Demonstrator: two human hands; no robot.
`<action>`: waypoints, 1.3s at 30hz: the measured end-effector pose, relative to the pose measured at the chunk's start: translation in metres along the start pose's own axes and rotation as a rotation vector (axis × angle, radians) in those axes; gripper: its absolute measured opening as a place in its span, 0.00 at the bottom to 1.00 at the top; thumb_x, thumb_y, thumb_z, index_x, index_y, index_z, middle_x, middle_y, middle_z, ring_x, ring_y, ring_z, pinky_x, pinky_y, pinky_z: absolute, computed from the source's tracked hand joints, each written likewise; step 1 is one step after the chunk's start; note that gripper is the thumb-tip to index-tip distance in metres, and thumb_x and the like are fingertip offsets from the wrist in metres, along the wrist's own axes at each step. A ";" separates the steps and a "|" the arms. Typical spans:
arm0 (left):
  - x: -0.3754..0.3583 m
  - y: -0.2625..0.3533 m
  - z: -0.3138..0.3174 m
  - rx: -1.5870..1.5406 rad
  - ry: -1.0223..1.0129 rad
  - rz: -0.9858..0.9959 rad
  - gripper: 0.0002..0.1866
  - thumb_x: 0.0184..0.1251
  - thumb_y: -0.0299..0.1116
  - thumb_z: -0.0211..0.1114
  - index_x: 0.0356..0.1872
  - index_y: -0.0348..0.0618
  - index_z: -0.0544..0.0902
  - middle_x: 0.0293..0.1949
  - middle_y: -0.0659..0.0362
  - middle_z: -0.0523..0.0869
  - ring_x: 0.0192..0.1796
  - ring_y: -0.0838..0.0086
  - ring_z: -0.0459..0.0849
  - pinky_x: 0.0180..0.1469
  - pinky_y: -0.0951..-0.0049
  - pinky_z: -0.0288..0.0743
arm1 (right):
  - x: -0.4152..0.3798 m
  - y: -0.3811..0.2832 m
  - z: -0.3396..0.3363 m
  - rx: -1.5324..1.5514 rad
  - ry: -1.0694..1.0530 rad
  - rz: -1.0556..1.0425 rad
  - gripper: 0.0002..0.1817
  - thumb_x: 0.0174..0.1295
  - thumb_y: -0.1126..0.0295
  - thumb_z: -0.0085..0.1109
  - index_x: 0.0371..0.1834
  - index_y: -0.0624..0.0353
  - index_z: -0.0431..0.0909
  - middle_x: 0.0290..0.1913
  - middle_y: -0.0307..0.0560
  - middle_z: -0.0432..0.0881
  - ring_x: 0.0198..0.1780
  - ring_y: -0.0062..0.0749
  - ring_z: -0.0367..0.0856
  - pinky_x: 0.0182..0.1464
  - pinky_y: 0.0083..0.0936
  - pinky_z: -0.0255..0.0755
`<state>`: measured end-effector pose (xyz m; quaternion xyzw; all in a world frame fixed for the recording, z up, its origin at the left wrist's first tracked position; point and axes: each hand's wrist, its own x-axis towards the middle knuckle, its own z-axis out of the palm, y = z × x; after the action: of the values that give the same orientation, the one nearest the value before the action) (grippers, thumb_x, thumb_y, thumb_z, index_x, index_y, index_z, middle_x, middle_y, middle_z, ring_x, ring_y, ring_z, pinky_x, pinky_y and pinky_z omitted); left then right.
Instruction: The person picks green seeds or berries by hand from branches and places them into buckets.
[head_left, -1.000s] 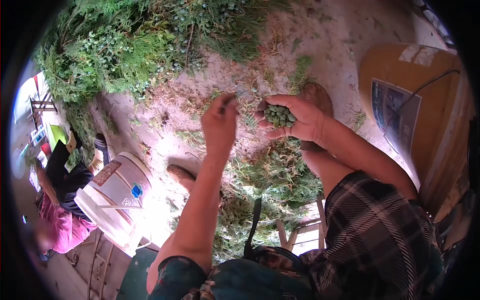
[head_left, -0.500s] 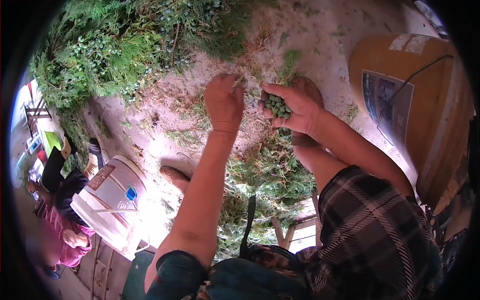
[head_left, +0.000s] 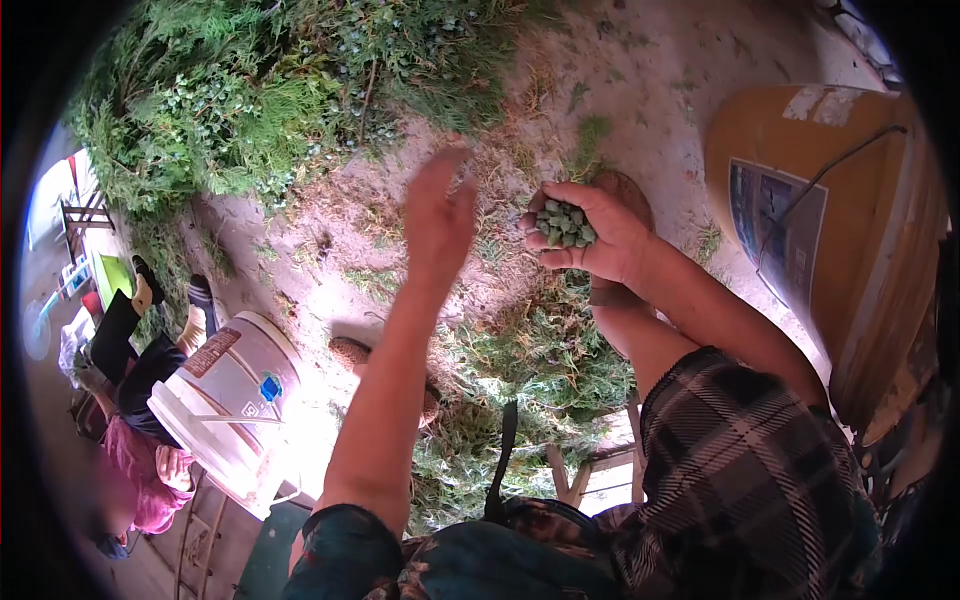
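In my cupped right hand (head_left: 615, 240) lies a small heap of green seed cones (head_left: 564, 224), palm turned up with the fingers curled around them. My left hand (head_left: 438, 215) hovers to the left of it, over the littered floor, slightly blurred. Its thumb and forefinger stand apart, and I see nothing held between them. Past both hands, at the upper left, is a big pile of cut evergreen branches (head_left: 270, 110) bearing similar pale cones. Stripped green sprigs (head_left: 540, 350) cover the ground below my hands, between my feet.
A large yellow-brown barrel (head_left: 770, 130) with a wire handle stands at the right. To the left is a white bucket (head_left: 270, 345), tilted in this view. Beyond it another person in a pink top (head_left: 135, 465) sits near the branches. My shoe (head_left: 628, 195) is beside my right hand.
My left hand has moved slightly away from my right hand, and its thumb and forefinger have spread. My right hand, still cupping the cones, shows more of them. The view has shifted a little.
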<state>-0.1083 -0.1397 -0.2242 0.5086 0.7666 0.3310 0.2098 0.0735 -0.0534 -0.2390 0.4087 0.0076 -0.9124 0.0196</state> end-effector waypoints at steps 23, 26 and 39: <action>-0.024 -0.085 -0.047 -0.544 0.429 -0.823 0.10 0.61 0.25 0.59 0.44 0.35 0.79 0.37 0.59 0.82 0.35 0.77 0.80 0.35 0.77 0.74 | 0.002 0.004 0.003 -0.005 -0.075 0.019 0.14 0.59 0.55 0.57 0.31 0.55 0.76 0.31 0.45 0.81 0.29 0.29 0.81 0.22 0.27 0.76; -0.028 -0.100 -0.050 -0.287 0.397 -0.726 0.10 0.61 0.25 0.59 0.43 0.35 0.80 0.37 0.58 0.82 0.35 0.78 0.79 0.37 0.76 0.74 | 0.000 0.002 0.008 -0.008 -0.082 0.077 0.15 0.59 0.54 0.59 0.28 0.54 0.74 0.28 0.45 0.80 0.25 0.26 0.78 0.17 0.22 0.71; -0.013 -0.022 -0.058 -1.028 0.151 -0.787 0.15 0.62 0.24 0.59 0.49 0.31 0.75 0.35 0.57 0.81 0.34 0.76 0.81 0.35 0.79 0.75 | -0.007 0.004 0.032 -0.342 -0.070 -0.057 0.17 0.58 0.54 0.61 0.34 0.58 0.73 0.27 0.40 0.77 0.20 0.17 0.72 0.11 0.10 0.56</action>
<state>-0.1555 -0.1744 -0.1996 -0.0003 0.6521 0.5888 0.4775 0.0550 -0.0579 -0.2124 0.3669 0.1735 -0.9118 0.0632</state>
